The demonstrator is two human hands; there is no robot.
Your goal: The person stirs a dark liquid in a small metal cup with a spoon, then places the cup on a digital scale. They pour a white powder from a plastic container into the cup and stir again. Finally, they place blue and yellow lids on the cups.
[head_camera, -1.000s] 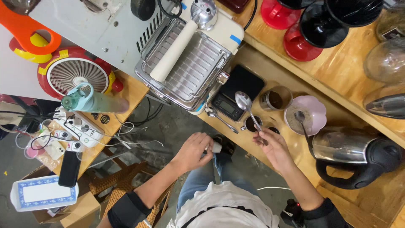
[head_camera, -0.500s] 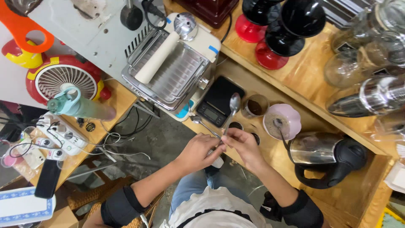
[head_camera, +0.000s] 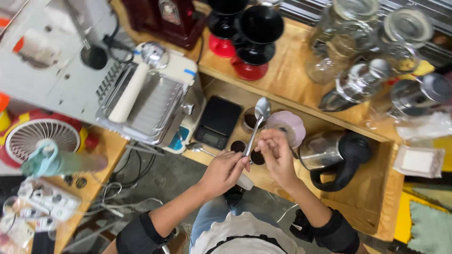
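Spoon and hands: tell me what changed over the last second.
The right hand has moved left to meet the left hand, and the two have closed together. The spoon is now raised between them, bowl pointing away. The scale, kettle and pink dripper stayed put.

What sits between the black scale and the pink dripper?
In the head view, a small dark-filled cup and the spoon bowl lie between the black scale and the pink dripper.

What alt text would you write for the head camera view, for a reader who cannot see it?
Seen from above, a person's right hand holds a metal spoon while the left hand grips a small white container, over a wooden counter with a black scale, pink dripper and steel kettle.
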